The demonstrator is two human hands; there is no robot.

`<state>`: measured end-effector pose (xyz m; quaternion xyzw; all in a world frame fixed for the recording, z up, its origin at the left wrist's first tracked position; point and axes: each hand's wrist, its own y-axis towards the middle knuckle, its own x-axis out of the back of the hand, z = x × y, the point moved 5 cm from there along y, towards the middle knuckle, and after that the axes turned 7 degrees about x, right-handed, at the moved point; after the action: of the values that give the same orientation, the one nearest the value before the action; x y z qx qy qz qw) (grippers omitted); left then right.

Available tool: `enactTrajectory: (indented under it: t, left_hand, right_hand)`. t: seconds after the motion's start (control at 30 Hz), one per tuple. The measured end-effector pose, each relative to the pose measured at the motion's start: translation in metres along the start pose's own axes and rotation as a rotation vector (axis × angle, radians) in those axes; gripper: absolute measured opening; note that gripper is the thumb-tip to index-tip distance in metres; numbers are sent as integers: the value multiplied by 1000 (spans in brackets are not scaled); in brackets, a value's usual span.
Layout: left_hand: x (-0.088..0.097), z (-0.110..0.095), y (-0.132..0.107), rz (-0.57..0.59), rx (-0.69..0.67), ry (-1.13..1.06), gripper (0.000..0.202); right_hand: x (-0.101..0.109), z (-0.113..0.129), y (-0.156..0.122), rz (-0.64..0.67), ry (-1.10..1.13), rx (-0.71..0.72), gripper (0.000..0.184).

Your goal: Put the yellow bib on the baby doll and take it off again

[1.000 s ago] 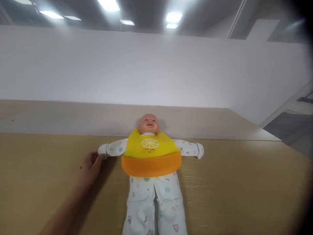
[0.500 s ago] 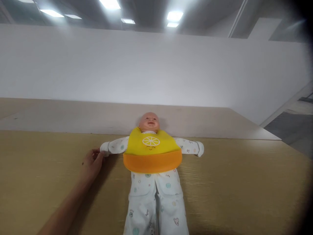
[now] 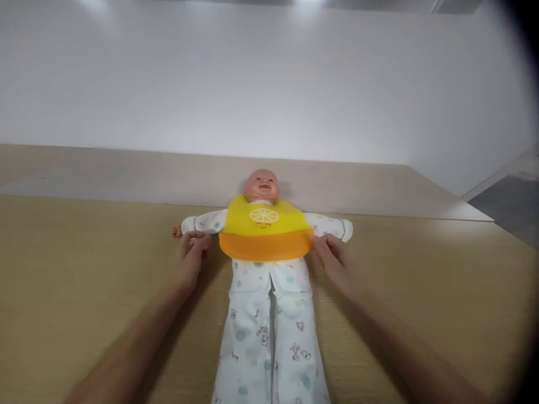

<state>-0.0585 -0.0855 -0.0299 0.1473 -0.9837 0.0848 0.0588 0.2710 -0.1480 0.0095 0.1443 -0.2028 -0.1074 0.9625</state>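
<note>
A baby doll in white printed pyjamas lies face up on the wooden table with its arms spread. It wears a yellow bib with an orange pocket. My left hand is curled with its fingertips pinched on the doll's sleeve on the left side, just inside the doll's bare hand. My right hand lies with fingers stretched out, its tips touching the bib's right corner below the other sleeve.
A paler board runs behind the table along a white wall. The table's right end meets a grey floor at the far right.
My right hand has come into view and reached the bib's right corner. My left hand moved inward from the cuff along the sleeve, baring the doll's hand. The view tilted down.
</note>
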Motion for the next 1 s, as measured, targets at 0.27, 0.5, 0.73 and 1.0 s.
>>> enactTrajectory:
  t: [0.27,0.5,0.73,1.0]
  left_hand:
    - [-34,-11,-23,412,112,-440,35]
    - [-31,-10,-25,567,109,-460,38]
    - [-33,-1,-26,589,56,-349,34]
    - [-38,-8,-33,541,76,-234,30]
  right_hand:
    - [-20,-36,7,116,384,-403,50]
    - [-23,-26,-2,160,619,-371,44]
    - [-18,-27,-4,162,614,-395,40]
    - [-18,-35,-1,184,650,-403,41]
